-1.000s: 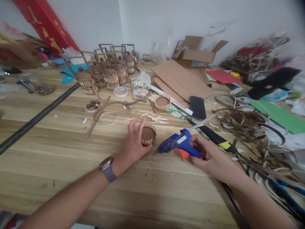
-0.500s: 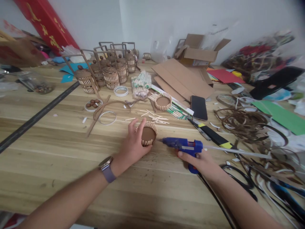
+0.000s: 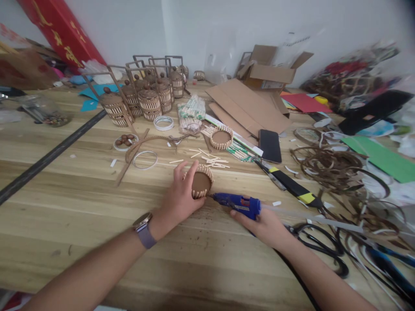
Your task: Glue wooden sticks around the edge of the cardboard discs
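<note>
My left hand (image 3: pixel 183 188) grips the left side of a small round tray (image 3: pixel 201 183) with a brown base and a fence of short wooden sticks, on the table. A blue hot glue gun (image 3: pixel 238 204) is in my right hand (image 3: pixel 267 226), a long clear glue stick (image 3: pixel 311 217) trailing from its back. Its nozzle is at the tray's lower right edge, by my left thumb; whether it touches cannot be told. Just beyond lie loose short wooden sticks (image 3: pixel 214 161). A second stick-fenced round tray (image 3: pixel 221 137) sits further back.
Scissors (image 3: pixel 320 242) and a utility knife (image 3: pixel 292 185) lie at right, with tangled brown strips (image 3: pixel 327 160) behind. A phone (image 3: pixel 270 145) rests near flat cardboard (image 3: pixel 246 110). Several lidded stick containers (image 3: pixel 149 103) with tall handles stand at back left. White rings (image 3: pixel 145 160) lie in front.
My right hand has brought the glue gun left and down, its nozzle now at the tray's lower right edge. The left hand keeps hold of the tray. The view has shifted slightly.
</note>
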### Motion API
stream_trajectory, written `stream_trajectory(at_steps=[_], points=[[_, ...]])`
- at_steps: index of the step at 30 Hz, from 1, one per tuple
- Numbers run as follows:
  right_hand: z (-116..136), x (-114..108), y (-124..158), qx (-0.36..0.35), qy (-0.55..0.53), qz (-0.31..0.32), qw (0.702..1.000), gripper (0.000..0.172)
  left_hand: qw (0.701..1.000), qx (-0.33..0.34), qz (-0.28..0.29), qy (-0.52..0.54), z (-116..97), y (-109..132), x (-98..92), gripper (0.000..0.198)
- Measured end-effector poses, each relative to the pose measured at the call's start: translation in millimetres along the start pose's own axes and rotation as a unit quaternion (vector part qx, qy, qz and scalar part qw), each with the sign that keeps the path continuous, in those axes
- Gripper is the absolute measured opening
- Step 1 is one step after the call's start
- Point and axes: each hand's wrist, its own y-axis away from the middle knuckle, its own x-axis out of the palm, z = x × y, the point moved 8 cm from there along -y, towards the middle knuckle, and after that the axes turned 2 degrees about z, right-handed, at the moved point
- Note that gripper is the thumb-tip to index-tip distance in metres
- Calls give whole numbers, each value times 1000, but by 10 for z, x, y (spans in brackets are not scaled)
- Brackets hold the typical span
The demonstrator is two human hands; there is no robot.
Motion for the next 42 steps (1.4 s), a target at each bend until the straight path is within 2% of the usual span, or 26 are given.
stream_trajectory(at_steps=[12,18,42], points=[[-108,45,15,15,43,-9,999,40,1000,-13,2,-6,6,-1,0,101],[-70,19,21,3,58,-32,998,35,1000,-10,3,-9,8,0,6,99],[-131,59,19,16,66,-21,997,39,1000,-6,9,-25,11,-6,11,99]])
